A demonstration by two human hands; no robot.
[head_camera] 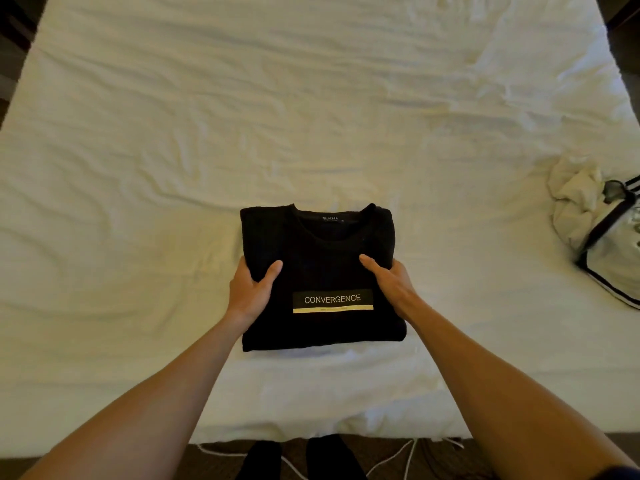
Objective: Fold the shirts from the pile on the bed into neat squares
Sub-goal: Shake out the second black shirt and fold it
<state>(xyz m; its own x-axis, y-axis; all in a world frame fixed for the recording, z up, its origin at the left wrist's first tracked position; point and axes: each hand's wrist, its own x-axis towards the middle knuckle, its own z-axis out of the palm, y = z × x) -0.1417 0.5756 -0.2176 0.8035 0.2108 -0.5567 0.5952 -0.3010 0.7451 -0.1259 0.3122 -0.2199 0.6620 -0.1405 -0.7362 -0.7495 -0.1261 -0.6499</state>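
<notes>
Fingers of the left hand (250,289) are tucked out of sight under the 9 o'clock edge of the black shirt (320,275), with the thumb (272,270) pressed on top; the right hand (391,280) mirrors this at the 3 o'clock edge, its thumb lying on the cloth and its fingers hidden beneath. Both hands thus grip the folded garment by its sides, a hold that probably keeps the layers stacked so the bundle can be lifted or shifted without opening.

The shirt lies at the centre of the white bed (173,168), toward the 6 o'clock side near the person, already reduced to a near-square. Its collar points to 12 o'clock and the printed label reading CONVERGENCE (332,300) faces up between the two wrists, which suggests the front was deliberately left outward. Edges look fairly even, though the 6 o'clock corner on the right bulges slightly.

At 3 o'clock, well apart from the shirt, a crumpled heap of white garments (578,206) with dark striped trim (604,226) rests on the bed; this is likely the remaining pile, kept aside so the folding area stays free.
</notes>
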